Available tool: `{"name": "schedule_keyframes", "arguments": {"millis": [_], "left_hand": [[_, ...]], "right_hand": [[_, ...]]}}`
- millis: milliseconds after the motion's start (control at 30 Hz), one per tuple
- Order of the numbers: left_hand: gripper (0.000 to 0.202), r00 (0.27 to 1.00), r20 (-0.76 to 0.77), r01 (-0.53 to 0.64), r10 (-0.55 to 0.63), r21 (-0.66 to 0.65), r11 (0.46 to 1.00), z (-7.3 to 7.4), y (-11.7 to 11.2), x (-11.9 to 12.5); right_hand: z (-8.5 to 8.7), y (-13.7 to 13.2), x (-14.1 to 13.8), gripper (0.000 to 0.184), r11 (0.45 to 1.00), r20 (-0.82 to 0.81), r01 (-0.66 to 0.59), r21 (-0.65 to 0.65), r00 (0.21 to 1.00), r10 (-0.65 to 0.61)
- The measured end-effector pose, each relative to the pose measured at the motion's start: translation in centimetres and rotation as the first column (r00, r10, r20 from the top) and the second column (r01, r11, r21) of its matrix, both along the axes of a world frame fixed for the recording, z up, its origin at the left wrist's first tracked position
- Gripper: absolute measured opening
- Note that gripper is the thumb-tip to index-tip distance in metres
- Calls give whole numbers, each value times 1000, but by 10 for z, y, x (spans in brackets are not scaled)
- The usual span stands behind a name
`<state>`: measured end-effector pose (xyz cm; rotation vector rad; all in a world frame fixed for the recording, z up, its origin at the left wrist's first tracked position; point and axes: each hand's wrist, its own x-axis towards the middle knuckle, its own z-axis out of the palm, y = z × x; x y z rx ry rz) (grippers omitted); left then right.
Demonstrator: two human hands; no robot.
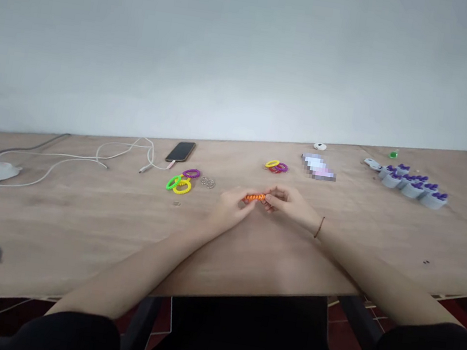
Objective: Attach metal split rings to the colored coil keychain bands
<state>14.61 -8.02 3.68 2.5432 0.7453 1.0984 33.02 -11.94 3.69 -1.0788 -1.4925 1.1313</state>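
Observation:
An orange coil ring [255,197], seen nearly edge-on, is held above the middle of the table between both my hands. My left hand [235,203] pinches its left end, and the fingers of my right hand [282,200] close on its right end. Whether my right fingers also hold some small part is too small to tell. To the left lie green [173,183], yellow [182,187] and purple [191,174] coil rings, with several metal split rings [207,182] beside them. Beyond my hands sits another small pile of coil rings [276,166], yellow, purple and red.
A phone [180,151] with a white cable [122,163] plugged in lies at back left. At the right stand several white cups with purple tops [414,187], near a white object [373,164]. A blurred-out flat item [318,167] lies at the back. The table's front edge [242,298] runs under my forearms.

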Motion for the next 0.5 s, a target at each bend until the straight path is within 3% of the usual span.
{"name": "schedule_keyframes", "arguments": {"millis": [200, 500], "left_hand": [[21, 1000, -19, 20, -19, 14, 1000, 1, -1, 1], [21, 993, -20, 113, -112, 18, 993, 4, 0, -2]], "right_hand": [[-3, 1, 2, 32, 992, -139, -102, -79, 986, 90], [9, -7, 0, 30, 986, -64, -113, -121, 992, 106]]}}
